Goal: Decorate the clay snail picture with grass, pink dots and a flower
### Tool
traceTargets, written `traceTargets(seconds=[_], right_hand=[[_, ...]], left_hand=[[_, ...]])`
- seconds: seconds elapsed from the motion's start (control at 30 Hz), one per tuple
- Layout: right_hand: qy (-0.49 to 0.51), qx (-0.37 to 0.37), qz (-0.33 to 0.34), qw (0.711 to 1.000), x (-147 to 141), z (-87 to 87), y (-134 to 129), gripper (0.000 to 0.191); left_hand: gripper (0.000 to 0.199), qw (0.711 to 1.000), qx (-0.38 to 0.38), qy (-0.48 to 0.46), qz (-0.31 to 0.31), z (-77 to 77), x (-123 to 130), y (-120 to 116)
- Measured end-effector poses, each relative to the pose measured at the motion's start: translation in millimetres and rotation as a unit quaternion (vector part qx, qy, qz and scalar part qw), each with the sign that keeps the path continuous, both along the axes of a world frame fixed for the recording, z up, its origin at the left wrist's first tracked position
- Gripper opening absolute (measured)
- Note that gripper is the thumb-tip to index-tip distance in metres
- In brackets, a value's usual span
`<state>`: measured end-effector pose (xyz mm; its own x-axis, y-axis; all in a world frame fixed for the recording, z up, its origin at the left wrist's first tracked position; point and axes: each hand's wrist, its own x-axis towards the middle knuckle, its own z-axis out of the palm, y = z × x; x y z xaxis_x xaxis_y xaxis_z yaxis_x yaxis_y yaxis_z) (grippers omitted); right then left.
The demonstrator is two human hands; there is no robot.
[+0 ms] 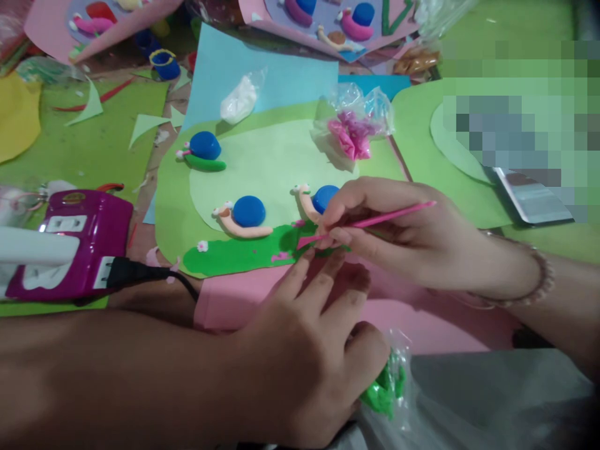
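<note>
My right hand point(398, 231) pinches a slim pink modelling tool point(389, 215), its flat tip down on a strip of green clay point(229, 255). My left hand point(323, 325) has its fingers spread, fingertips touching the strip's lower edge beside the tip. Small pink bits and a white flower point(202, 246) dot the strip. Just above sit a clay snail point(248, 215) with a blue shell and a second snail point(304, 195), partly covered by my right hand. Another snail point(205, 147) with a green body is farther up. A bag of green clay point(387, 384) lies against my left hand.
Bags of white clay point(240, 100) and pink clay point(351, 137) rest on the green paper backing point(262, 150). At left is a purple power strip point(94, 219) with a black plug point(126, 273). Blue clay pots point(165, 64), paper scraps and other snail pictures lie behind. A phone-like object point(534, 197), partly pixelated, is at right.
</note>
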<state>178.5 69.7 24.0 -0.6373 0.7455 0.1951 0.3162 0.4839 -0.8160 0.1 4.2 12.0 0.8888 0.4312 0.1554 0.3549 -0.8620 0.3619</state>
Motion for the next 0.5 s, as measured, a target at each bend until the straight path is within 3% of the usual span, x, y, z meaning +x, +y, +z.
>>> traceTargets(seconds=[0.13,0.3,0.5], right_hand=[[0.011,-0.019,-0.01,1.0,-1.2,-1.5,0.2,0.007],[0.031,-0.036,-0.02,0.999,-1.0,-0.8,-1.6,0.008],[0.025,-0.052,-0.022,0.998,-0.9,-2.8,-1.4,0.009]], left_hand=[[0.017,1.0,-0.001,-0.015,0.026,-1.3,1.8,-1.5],[0.017,1.0,0.0,-0.008,-0.002,0.3,0.5,1.2],[0.019,0.999,0.007,-0.021,0.028,-2.7,2.4,-2.9]])
